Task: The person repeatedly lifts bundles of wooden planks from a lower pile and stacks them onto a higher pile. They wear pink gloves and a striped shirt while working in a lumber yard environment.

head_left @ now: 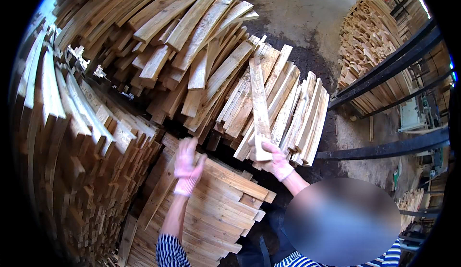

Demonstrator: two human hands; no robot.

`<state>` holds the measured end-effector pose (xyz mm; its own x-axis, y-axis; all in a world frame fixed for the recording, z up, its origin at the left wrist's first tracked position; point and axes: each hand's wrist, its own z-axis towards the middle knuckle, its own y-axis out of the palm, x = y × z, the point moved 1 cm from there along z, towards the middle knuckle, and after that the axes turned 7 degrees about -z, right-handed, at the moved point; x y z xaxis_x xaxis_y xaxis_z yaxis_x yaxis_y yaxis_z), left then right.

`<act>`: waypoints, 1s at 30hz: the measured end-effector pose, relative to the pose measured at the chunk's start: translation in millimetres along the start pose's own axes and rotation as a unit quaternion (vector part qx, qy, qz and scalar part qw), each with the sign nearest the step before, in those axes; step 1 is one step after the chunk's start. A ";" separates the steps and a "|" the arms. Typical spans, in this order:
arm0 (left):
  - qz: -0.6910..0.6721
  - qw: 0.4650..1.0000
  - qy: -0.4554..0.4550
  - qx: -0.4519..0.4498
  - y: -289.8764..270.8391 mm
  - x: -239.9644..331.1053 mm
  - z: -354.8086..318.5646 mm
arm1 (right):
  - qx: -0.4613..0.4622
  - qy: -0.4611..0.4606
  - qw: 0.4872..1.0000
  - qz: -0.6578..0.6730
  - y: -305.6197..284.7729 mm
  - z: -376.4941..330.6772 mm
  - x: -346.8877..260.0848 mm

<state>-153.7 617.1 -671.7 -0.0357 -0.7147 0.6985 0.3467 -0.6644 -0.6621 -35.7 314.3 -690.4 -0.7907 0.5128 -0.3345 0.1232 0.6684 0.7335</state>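
right hand (274, 160), gloved: clamped on lower end of wooden slat (259, 103), held upright before loose slat pile (288, 113). left hand (188, 163), gloved: fingers spread, empty, above stacked boards (225, 204).

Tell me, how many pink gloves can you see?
2. The left hand, gloved, hovers open over the stacked boards. The right hand, gloved, grips the lower end of an upright wooden plank.
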 end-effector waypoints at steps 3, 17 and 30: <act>0.110 0.986 -0.103 0.065 39.2 13.1 79.9 | -0.014 -0.054 0.988 -0.144 -39.9 -35.9 -37.8; -0.345 0.861 -0.370 -0.061 94.5 175.2 83.6 | 0.067 -0.109 0.938 -0.322 -51.0 -81.9 -65.0; 0.056 0.990 -0.122 -0.049 164.3 131.8 65.5 | -0.006 0.031 0.982 -0.188 -51.0 -138.6 -100.2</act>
<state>-40.0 428.1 -670.7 0.2295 -0.7184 0.6567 0.2426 -0.6112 -0.7534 -45.8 154.2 -612.3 -0.8136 0.1983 -0.5465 -0.1903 0.7974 0.5726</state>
